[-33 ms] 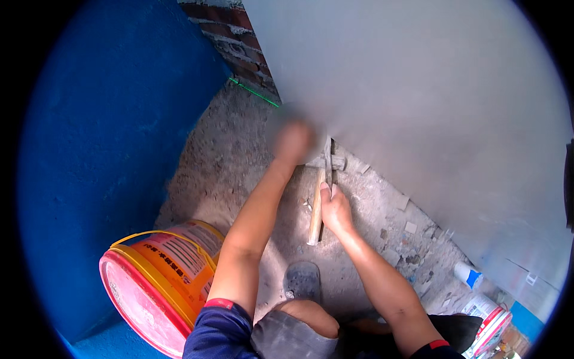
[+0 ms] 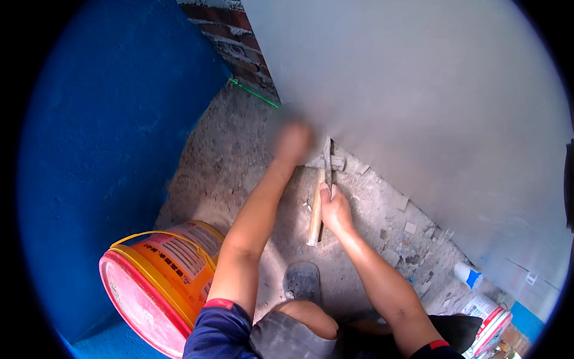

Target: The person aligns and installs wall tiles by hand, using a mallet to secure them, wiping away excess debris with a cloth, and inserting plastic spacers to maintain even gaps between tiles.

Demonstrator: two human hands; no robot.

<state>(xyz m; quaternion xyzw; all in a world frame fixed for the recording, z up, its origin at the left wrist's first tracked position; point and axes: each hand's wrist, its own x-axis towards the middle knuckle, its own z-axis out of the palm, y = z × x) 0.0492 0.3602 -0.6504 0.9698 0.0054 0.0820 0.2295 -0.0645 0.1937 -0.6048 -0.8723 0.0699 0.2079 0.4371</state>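
Clasped at its near end, presumably for reach, a metal bar (image 2: 328, 158) ran from the right hand (image 2: 336, 209) toward the panel (image 2: 418, 90) (the left hand (image 2: 294, 142) was blurred, its grip untellable).

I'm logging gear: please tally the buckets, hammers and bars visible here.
Buckets: 2 (orange bucket, white-and-red bucket)
Hammers: 1 (wooden-handled hammer on the floor)
Bars: 1 (thin bar in the right hand)
Total: 4
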